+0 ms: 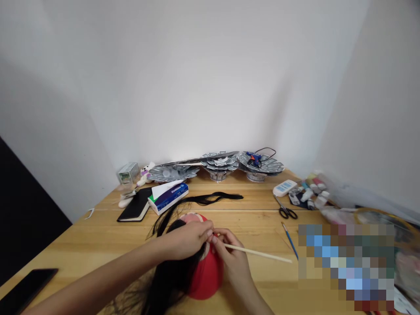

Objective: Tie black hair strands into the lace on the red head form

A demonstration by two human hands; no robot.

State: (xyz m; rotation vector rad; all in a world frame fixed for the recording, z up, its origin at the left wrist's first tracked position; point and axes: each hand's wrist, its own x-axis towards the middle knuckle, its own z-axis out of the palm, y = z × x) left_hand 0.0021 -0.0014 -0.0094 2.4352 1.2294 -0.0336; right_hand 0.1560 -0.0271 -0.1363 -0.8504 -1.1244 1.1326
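A red rounded object [206, 278], perhaps a doll's head or ball, rests on the wooden table in front of me. Long black hair-like strands [164, 280] hang over its left side and fall toward the near edge. My left hand [188, 239] reaches across its top with the fingertips pinched; what they hold is hidden. Against its right side, my right hand [232, 256] is closed around a thin pale wooden stick [262, 253], which sticks out to the right. The fingertips of both hands meet at the red surface.
Behind lie a loose black hair strand [210, 197], a tissue pack [169, 199] and a black notebook [136, 205]. Grey layered paper dishes [219, 164] line the wall, one holding a blue glue gun [254, 157]. Scissors [288, 213] and a paintbrush [290, 240] are right; a phone [28, 291] is left.
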